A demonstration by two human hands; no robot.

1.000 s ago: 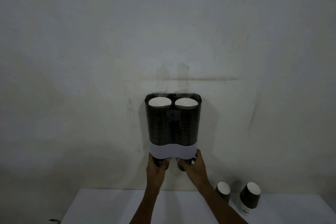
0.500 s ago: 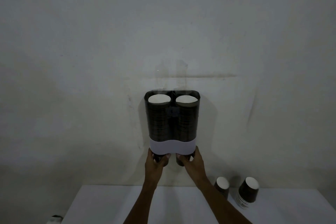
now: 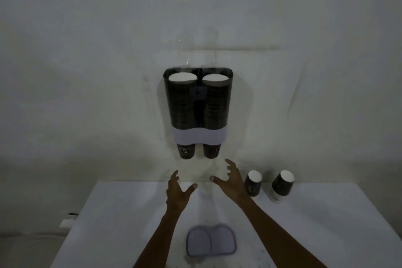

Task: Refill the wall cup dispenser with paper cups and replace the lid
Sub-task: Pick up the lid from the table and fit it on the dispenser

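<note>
Both hands, left hand [image 3: 178, 193] and right hand [image 3: 231, 183], are spread wide and empty below the full cup dispenser [image 3: 198, 106]. The lid [image 3: 211, 242] lies on the worktop [image 3: 326, 224].

The room was dim. A plain, pale plaster wall [image 3: 87, 50] filled most of the view, marked by a faint horizontal crease and some scuffs near the middle. Below stood a white, flat-topped bench [image 3: 326, 224], pushed against the wall. At its left edge a small white fitting [image 3: 68, 221] showed, too blurred to identify.
</note>
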